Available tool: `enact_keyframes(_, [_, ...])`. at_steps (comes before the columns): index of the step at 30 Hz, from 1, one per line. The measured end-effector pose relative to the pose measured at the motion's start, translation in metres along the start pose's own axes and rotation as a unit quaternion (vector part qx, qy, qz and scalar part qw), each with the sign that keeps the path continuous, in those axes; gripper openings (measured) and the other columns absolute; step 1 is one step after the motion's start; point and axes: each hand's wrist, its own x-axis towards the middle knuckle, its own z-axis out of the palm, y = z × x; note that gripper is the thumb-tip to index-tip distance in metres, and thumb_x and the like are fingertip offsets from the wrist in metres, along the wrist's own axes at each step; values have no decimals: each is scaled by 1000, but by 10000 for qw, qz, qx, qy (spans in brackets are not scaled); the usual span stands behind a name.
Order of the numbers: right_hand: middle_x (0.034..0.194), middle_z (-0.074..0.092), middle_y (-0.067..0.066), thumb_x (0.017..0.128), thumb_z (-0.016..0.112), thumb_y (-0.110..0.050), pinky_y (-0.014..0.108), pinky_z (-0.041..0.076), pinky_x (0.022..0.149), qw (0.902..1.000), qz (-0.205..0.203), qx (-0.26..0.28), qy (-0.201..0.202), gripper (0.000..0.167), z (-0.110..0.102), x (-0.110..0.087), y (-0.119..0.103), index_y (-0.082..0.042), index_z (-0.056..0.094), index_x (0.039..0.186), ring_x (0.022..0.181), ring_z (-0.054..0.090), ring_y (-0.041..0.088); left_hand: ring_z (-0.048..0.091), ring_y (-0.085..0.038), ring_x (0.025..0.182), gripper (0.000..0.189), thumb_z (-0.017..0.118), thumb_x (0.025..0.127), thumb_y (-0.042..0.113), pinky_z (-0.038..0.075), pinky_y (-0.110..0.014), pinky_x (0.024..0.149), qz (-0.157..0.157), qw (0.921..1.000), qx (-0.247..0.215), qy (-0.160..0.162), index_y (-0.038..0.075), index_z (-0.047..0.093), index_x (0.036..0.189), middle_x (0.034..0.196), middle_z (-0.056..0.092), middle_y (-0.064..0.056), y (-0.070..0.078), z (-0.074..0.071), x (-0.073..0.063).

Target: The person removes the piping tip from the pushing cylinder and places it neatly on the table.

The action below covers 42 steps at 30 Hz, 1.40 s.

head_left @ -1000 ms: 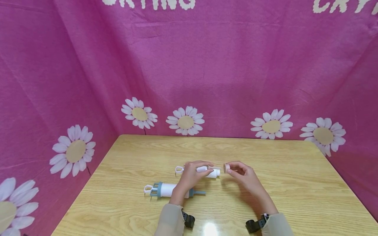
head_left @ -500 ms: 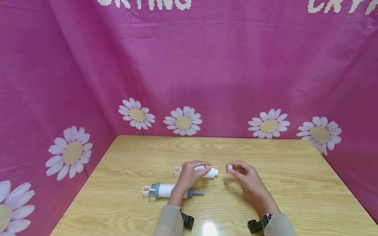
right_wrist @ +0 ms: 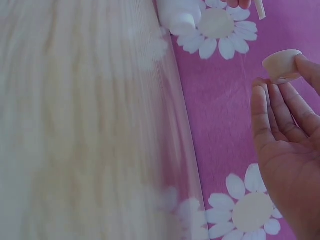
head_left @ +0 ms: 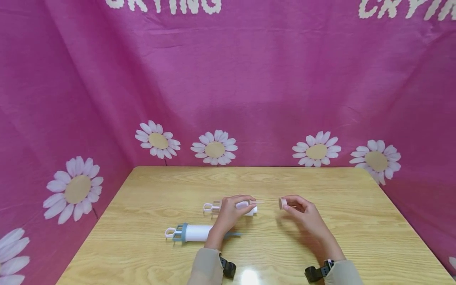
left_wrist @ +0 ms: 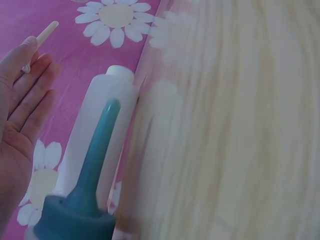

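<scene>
My left hand pinches a slim, tapered cream nozzle-like piece between thumb and fingers, its tip pointing away. My right hand holds a small cream cup-shaped cap by its edge, thumb on one side and fingertips on the other. A gap separates the cap from the slim piece. Beneath my left hand lies a white plunger tube with a loop handle, partly hidden by that hand. Nearer to me, a second white tube has teal ends and a teal spout; my left wrist covers part of it.
Both tubes lie on a wooden table, their loop handles pointing left. A pink cloth with daisies hangs behind the table and along its sides. Black wrist cameras sit at both cuffs.
The right hand has moved right with the cap, widening the gap to the slim piece in the left hand. The head view has shifted slightly; both tubes stay on the table.
</scene>
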Motion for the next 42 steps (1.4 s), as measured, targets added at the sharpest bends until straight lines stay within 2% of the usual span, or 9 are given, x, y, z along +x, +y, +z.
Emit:
enact_keyframes(5, [118,65,0,96,64,-28,22,55,88,9999,42,-87,87,40,-11,-4,4,-2,59,127,99,62,-4,73,-20,98,15,75,85,21,58,-31,88,-75,9999,-74,28,13,77,98,100,77,-5,4,8,1])
enact_keyframes(12, [110,64,-12,96,63,-28,20,54,85,9992,126,-230,317,42,-26,-10,8,-1,58,128,98,60,-5,73,-17,92,14,76,85,20,57,-25,84,5,9998,-166,79,12,77,96,94,77,-5,8,27,5])
enact_keyframes(19, [113,64,-11,97,60,-36,21,53,88,9983,377,-248,373,47,-39,-16,14,-4,57,131,100,59,-5,73,-18,92,14,76,85,19,58,-25,83,73,9998,-175,95,11,77,97,94,78,-5,12,43,6])
enact_keyframes(28, [112,63,-18,98,58,-36,18,51,90,9980,373,70,498,48,-53,-20,25,-1,54,131,102,59,-3,74,-16,90,13,75,86,18,57,-23,85,414,9989,-126,186,11,76,97,90,77,-5,14,60,12])
enact_keyframes(36, [110,61,-21,98,58,-35,16,51,87,9971,379,-150,636,48,-61,-22,28,-1,55,132,100,58,-6,74,-16,91,15,74,87,19,58,-25,84,210,9993,-306,80,10,76,98,90,77,-5,21,70,16])
enact_keyframes(42, [107,62,-22,99,58,-32,17,53,85,9968,248,-291,708,47,-67,-23,29,1,55,132,98,58,-7,73,-17,90,14,74,87,19,59,-32,83,211,9991,-365,38,10,76,98,89,77,-6,24,76,18])
